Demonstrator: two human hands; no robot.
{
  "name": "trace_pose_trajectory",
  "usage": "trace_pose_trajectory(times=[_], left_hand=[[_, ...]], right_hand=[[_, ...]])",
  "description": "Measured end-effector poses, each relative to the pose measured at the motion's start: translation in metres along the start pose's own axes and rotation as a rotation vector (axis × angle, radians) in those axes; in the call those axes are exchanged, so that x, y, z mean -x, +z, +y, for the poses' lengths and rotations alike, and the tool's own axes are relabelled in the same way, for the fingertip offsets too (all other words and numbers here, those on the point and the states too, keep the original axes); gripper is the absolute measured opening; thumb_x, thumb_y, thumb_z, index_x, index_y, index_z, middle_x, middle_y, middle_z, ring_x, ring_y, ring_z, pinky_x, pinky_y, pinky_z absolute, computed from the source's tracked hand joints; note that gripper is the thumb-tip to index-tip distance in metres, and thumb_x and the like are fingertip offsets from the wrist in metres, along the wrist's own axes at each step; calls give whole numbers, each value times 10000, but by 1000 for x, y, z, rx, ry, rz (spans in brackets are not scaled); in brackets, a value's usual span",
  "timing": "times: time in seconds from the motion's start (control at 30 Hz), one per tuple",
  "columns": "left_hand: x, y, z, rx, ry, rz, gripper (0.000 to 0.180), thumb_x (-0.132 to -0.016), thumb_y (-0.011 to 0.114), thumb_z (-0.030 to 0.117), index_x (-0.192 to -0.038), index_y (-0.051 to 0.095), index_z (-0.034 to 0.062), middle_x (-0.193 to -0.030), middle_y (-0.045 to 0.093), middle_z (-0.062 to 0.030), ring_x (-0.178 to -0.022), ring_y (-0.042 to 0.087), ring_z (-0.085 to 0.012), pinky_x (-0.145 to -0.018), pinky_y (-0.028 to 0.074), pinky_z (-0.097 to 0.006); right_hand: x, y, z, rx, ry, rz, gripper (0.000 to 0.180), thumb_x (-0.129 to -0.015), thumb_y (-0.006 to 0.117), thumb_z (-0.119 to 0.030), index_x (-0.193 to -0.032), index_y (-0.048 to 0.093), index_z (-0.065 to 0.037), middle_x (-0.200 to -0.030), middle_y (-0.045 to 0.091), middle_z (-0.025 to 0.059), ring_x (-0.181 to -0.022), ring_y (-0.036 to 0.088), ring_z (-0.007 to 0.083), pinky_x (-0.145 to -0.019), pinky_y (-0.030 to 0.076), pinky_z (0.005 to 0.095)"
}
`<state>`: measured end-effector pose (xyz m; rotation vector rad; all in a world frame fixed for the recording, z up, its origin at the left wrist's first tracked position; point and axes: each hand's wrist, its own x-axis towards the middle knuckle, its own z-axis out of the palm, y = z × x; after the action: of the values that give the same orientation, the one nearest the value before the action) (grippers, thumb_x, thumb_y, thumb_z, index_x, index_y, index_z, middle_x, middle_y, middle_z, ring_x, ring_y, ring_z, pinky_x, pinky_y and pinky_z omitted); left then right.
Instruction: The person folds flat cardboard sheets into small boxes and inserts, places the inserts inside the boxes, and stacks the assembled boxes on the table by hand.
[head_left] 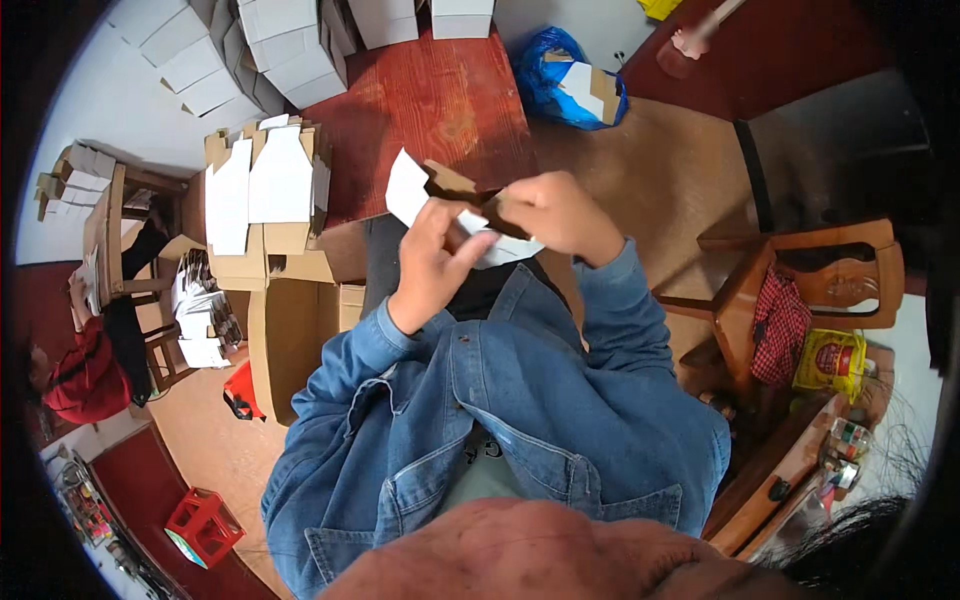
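Over my lap, at the near edge of the red table [432, 112], I hold a partly folded cardboard box [406, 188], white outside and brown inside. My left hand [436, 262] is closed on its near left side, thumb lying along the white panel. On the right, the fingers of my right hand [556, 216] are bent at the brown inner flaps and grip the box there; the fingertips are partly hidden. One white corner flap sticks up on the far left of the box. To the left, flat white-and-brown box blanks [282, 182] lie stacked.
Folded white boxes [287, 48] line the table's back. An open brown carton [290, 335] stands at my left. A blue bag [566, 85] with cardboard sits beyond the table. Wooden chair [850, 275] at right. A person in red [92, 372] works far left, near a red stool [204, 527].
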<state>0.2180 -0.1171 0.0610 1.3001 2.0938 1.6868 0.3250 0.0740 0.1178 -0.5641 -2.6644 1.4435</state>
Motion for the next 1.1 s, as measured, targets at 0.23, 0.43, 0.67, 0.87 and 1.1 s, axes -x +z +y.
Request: trace_pose_trajectory(times=[0.23,0.43,0.67,0.87,1.1], left_hand=[[6,-13,-4,-11,-149,73,284,-811,807,103,-1058,677,52,-889,632,-45,-578,501,-120,-544,409,-246],[2,-6,11,-353,-276,42,264,-789,813,172,-984,687,47,-992,628,-99,-737,557,-195,-631,455,-300],[-9,0,-4,-761,188,124,295,-749,791,161,-981,661,34,-1187,592,-141,-989,582,-325,-762,510,-383],[15,12,-35,-626,55,-42,316,-743,775,137,-999,626,28,-1253,555,-161,-1018,599,-356,-790,533,-405],[22,21,-36,-365,-172,-139,379,-743,778,124,-1056,593,19,-1289,531,-194,-1037,594,-366,-822,535,-429]], right_hand=[[6,-18,37,-332,256,272,236,-878,595,-129,-1044,704,-2,-842,741,107,-638,611,245,-610,487,348],[5,17,43,-31,-53,492,275,-868,600,-100,-1114,694,-21,-862,735,90,-681,631,233,-634,500,319],[3,32,40,-10,-152,435,275,-886,591,-66,-1136,691,-11,-974,722,95,-779,637,195,-690,500,274],[0,61,73,-70,-340,463,308,-866,622,-66,-1164,684,-20,-1051,717,108,-854,664,227,-754,529,319],[16,80,74,-681,-89,281,320,-883,627,-16,-1199,668,2,-1039,709,109,-913,660,210,-797,537,301]])
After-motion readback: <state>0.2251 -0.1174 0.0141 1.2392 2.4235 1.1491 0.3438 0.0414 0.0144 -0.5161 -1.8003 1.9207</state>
